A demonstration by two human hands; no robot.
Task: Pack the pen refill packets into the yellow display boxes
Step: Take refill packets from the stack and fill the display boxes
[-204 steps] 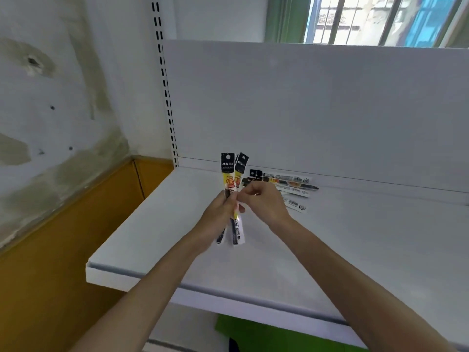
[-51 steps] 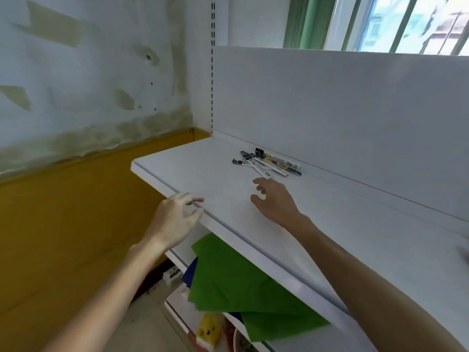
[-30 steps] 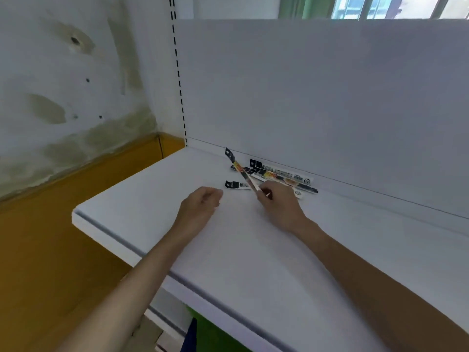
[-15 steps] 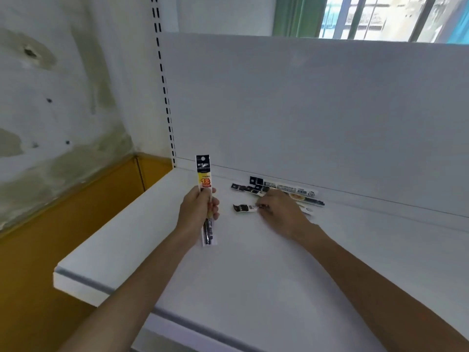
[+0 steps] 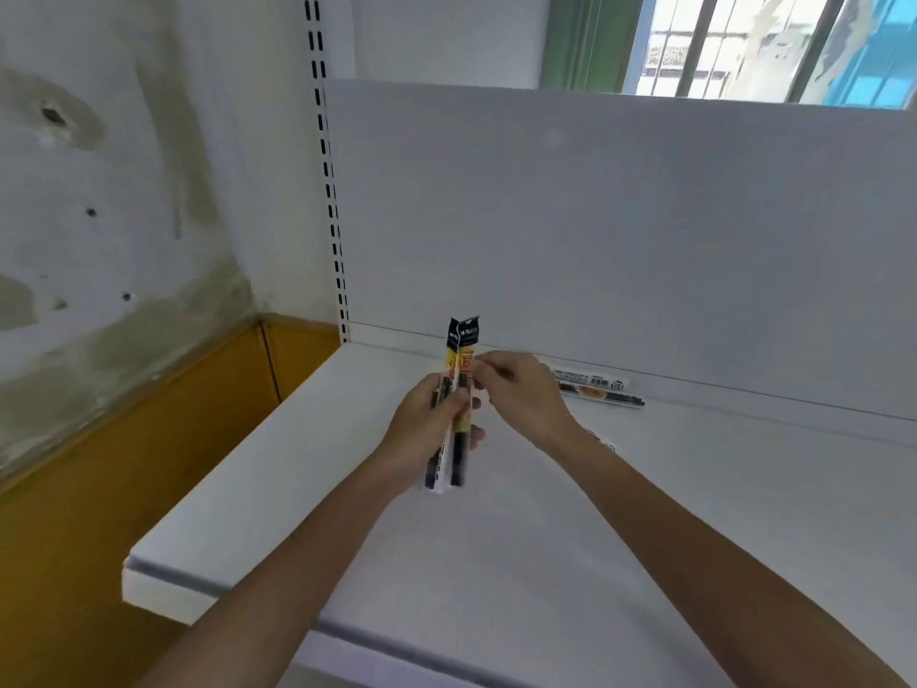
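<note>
Left hand (image 5: 426, 429) grips 2 refill packets (image 5: 460, 350) upright; right hand (image 5: 521, 394) pinches 1 at its edge — slick sleeves may slide apart and drop.

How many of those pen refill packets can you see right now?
5. Two held packets stand upright in the left hand; two shelf packets lie by the back panel; one half-hidden packet shows behind the right hand. More may be hidden.
</note>
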